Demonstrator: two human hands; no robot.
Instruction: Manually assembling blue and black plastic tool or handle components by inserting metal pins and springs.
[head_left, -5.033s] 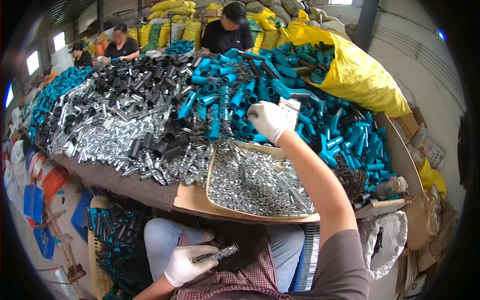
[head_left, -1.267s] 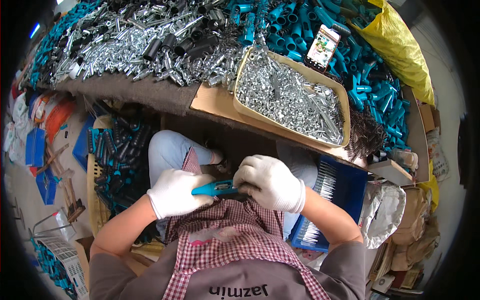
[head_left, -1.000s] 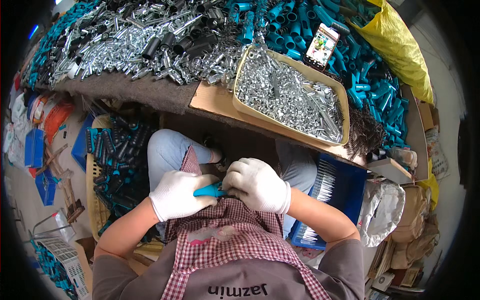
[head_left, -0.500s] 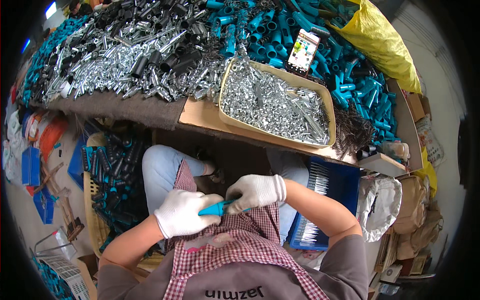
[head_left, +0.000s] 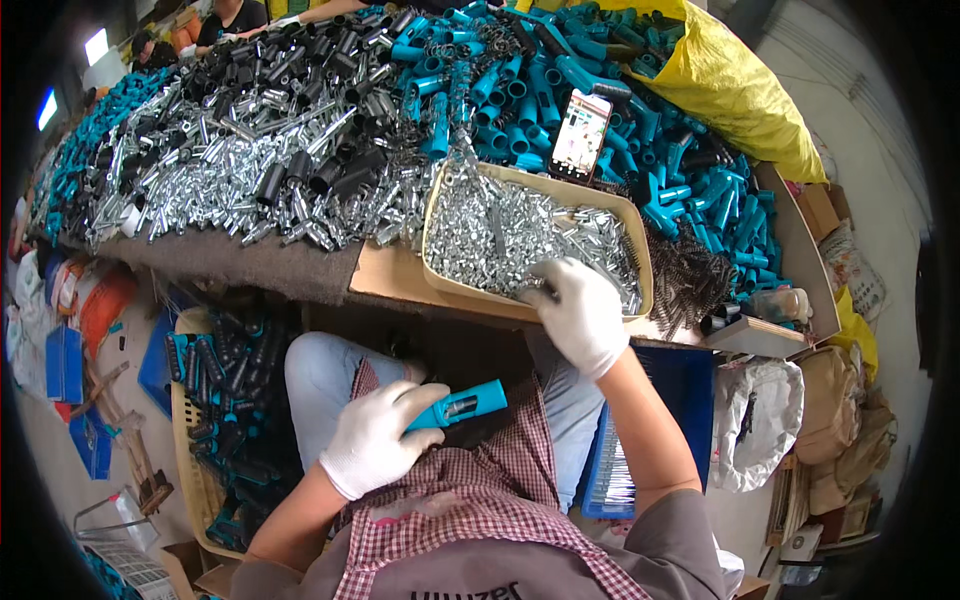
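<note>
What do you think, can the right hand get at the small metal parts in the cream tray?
Probably yes: the right hand is at the near rim of the open cream tray, and nothing seems to cover the small metal parts.

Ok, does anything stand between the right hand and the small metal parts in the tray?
Nothing visible: the right hand is over the near rim of the tray, its fingertips at the metal parts; contact is unclear.
</note>
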